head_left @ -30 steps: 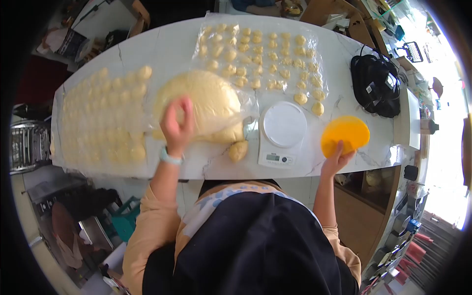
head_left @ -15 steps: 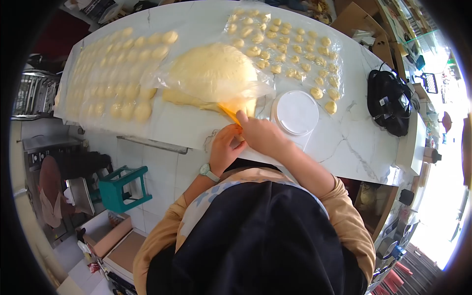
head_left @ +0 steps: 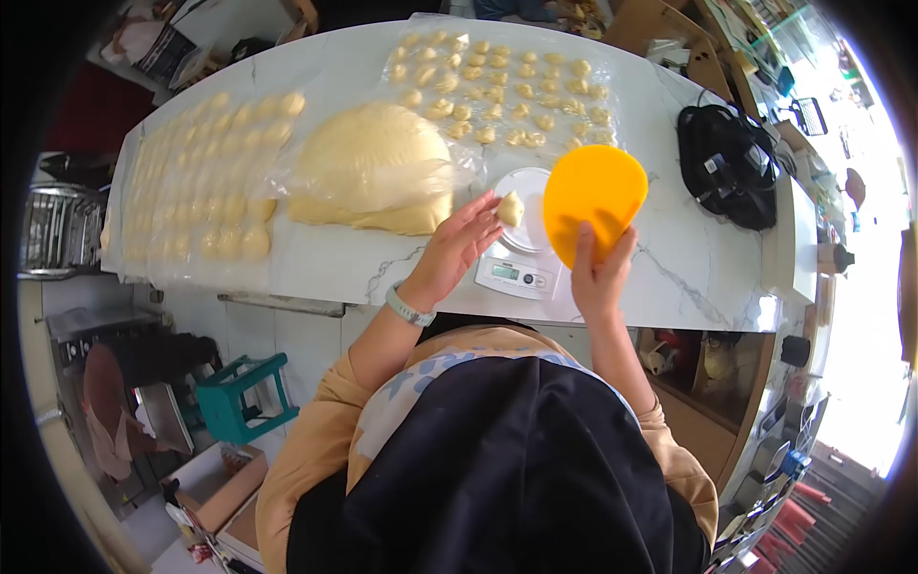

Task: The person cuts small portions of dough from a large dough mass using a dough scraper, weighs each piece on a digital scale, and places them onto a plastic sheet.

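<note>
My right hand [head_left: 601,273] grips a yellow dough scraper [head_left: 595,196], holding it up over the right side of a white kitchen scale [head_left: 490,277]. My left hand [head_left: 457,247] is open, fingers stretched toward the scale's round plate. A small piece of dough [head_left: 511,209] is right at its fingertips, over the plate; whether they still touch it is hard to tell. Left of the scale lies a big mound of pale dough [head_left: 368,158], partly covered by clear plastic.
Rows of larger dough balls [head_left: 225,206] lie under plastic on the left of the marble table [head_left: 382,273]. Several smaller dough pieces [head_left: 526,91] sit on a plastic sheet at the back. A black bag [head_left: 732,167] rests at right; a green stool [head_left: 247,397] stands on the floor.
Both hands have moved right from the dough mound's front edge to the scale. A small dough piece now shows at the left fingertips, and the scraper is raised with its broad face visible.
</note>
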`<state>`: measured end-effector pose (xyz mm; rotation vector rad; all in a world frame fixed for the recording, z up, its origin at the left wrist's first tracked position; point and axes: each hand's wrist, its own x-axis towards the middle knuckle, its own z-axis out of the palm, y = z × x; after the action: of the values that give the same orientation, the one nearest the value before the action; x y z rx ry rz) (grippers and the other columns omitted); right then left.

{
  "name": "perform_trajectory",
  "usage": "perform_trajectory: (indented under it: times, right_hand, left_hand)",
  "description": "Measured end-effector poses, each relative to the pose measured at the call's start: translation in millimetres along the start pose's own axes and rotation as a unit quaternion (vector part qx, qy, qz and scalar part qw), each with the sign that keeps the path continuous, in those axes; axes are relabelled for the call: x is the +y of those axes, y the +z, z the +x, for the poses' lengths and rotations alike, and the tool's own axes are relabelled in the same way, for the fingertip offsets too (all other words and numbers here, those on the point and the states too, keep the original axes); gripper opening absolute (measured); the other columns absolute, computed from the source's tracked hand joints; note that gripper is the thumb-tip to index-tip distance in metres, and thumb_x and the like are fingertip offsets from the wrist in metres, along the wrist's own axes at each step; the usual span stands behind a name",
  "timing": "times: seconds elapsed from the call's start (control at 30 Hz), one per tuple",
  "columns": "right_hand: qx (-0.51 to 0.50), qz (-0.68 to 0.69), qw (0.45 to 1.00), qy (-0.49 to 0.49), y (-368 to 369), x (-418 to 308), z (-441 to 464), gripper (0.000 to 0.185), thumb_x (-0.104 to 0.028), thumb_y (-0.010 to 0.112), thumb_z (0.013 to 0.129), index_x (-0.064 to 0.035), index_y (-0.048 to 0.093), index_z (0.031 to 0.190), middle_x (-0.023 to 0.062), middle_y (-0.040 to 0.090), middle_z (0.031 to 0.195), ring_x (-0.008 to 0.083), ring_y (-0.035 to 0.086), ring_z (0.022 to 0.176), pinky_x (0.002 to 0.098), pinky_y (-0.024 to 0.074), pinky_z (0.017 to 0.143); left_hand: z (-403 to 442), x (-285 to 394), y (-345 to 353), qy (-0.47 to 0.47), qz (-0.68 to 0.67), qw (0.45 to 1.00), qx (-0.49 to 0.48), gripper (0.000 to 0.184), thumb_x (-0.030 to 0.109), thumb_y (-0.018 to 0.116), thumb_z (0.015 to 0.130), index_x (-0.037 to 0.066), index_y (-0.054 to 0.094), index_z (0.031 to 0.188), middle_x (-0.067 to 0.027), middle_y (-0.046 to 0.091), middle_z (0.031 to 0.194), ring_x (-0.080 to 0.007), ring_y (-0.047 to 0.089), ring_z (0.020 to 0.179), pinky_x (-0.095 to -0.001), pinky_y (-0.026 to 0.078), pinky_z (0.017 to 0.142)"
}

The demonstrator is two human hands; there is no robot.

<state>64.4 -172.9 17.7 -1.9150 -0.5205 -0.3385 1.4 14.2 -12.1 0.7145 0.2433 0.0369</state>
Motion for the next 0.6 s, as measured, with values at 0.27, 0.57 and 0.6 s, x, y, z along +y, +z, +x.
perform_trajectory:
  times: [0.27,0.57,0.6]
  right_hand:
    - [0.109,-0.092,0.987,0.072,-62.9,33.7,-19.1,0.032,-0.020,0.055,0.094,0.0002,0.040,0.114,0.0183,0.060,0.098,0.0287,0.063,0.085,0.0357,0.0487,0.073]
    - [0.148,-0.111,0.979,0.090,-75.9,38.8,-21.2,0.034,-0.026,0.054,0.094,-0.0008,0.041,0.114,0.0172,0.057,0.102,0.0260,0.058,0.090,0.0342,0.0466,0.077]
    - [0.151,-0.100,0.979,0.095,-76.0,38.3,-20.4,0.035,-0.027,0.055,0.094,-0.0009,0.042,0.114,0.0162,0.056,0.102,0.0247,0.057,0.091,0.0337,0.0457,0.078]
  left_hand:
    - [-35.3,-20.6,-40.6,0.299,0.707,0.628,0.127,0.029,0.010,0.069,0.079,0.003,0.063,0.107,-0.0135,0.057,0.105,-0.0313,0.055,0.101,-0.0375,0.044,0.089]
    - [-64.8,-26.1,-63.8,0.326,0.546,0.750,0.182,0.027,0.003,0.065,0.083,0.002,0.061,0.110,-0.0125,0.064,0.104,-0.0318,0.062,0.087,-0.0338,0.050,0.073]
    - [-67.6,-16.0,-66.5,0.310,0.615,0.711,0.142,0.029,0.003,0.064,0.083,0.003,0.060,0.112,-0.0129,0.063,0.105,-0.0323,0.061,0.090,-0.0349,0.049,0.076]
